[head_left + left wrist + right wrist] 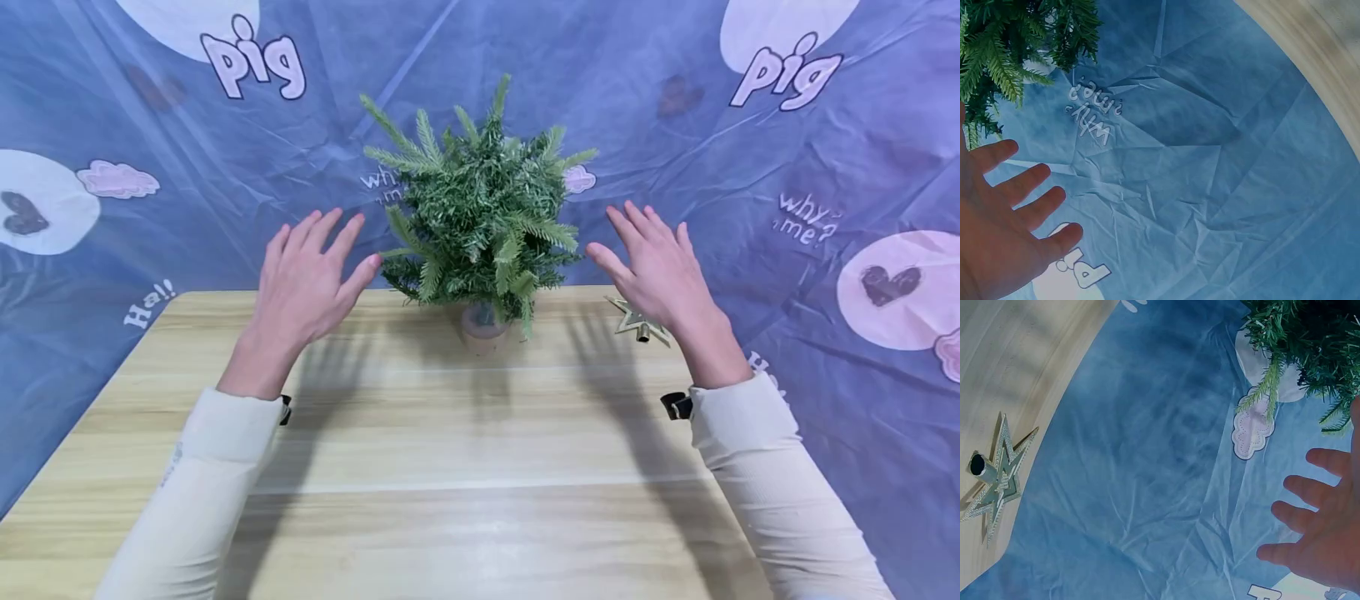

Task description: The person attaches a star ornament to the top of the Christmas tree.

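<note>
Fingers [343, 240] straight and apart, the left hand [303, 279] and right hand [663, 271] flank one green tree [480, 200] standing in one pale pot [482, 337] near the far edge of the tabletop [480, 458]. One star [1002, 481] lies there, partly hidden by the right hand in the head view; both wrist views crop the tree.

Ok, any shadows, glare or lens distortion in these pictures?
Head view: the left hand and right hand cast soft shadows on the table, with a pale glare patch toward its near side; left wrist view: the table edge bows, likely lens distortion; right wrist view: similar bowing, tree partly dark, star fairly sharp.
</note>
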Action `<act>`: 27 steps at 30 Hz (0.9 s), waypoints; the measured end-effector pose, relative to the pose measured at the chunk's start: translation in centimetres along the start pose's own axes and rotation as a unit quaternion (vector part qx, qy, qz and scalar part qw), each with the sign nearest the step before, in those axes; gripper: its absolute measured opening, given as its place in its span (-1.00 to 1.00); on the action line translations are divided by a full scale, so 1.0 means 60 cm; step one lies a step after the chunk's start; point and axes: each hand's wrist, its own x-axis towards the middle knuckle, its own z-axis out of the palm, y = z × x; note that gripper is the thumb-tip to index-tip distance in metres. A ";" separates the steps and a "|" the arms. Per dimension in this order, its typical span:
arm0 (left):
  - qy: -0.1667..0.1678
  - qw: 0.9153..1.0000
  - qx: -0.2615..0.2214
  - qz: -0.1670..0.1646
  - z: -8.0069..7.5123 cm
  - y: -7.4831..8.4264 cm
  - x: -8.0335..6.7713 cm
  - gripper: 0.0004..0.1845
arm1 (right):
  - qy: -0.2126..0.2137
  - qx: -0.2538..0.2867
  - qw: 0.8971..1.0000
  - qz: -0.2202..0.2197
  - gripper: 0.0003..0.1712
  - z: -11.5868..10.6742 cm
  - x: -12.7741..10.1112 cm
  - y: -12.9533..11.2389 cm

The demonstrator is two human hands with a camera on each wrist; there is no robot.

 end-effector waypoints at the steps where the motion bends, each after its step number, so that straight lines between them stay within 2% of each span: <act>1: 0.004 1.000 0.000 0.003 0.000 0.001 0.002 -0.31 | 0.007 0.000 1.000 -0.003 -0.18 -0.001 0.000 0.001; 5: 0.032 0.999 -0.004 0.016 -0.005 0.005 0.007 -0.34 | 0.034 0.004 0.999 -0.017 -0.18 0.002 0.001 0.006; 9: 0.084 0.996 -0.019 0.031 -0.007 0.006 0.007 -0.38 | 0.051 0.004 0.998 -0.023 -0.19 0.011 0.001 0.012; 13: 0.146 0.987 -0.039 0.056 0.000 0.010 0.010 -0.42 | 0.045 0.006 0.999 -0.014 -0.19 0.017 -0.003 0.022; 16: 0.179 0.980 -0.050 0.073 0.002 0.012 0.012 -0.43 | 0.036 0.009 0.999 -0.006 -0.19 0.022 -0.005 0.026; 20: 0.191 0.975 -0.062 0.093 0.000 0.016 0.015 -0.44 | 0.031 0.013 0.999 -0.004 -0.20 0.028 -0.005 0.030; 27: 0.207 0.968 -0.076 0.123 -0.011 0.025 0.027 -0.44 | 0.050 0.030 0.998 -0.019 -0.24 0.033 0.002 0.038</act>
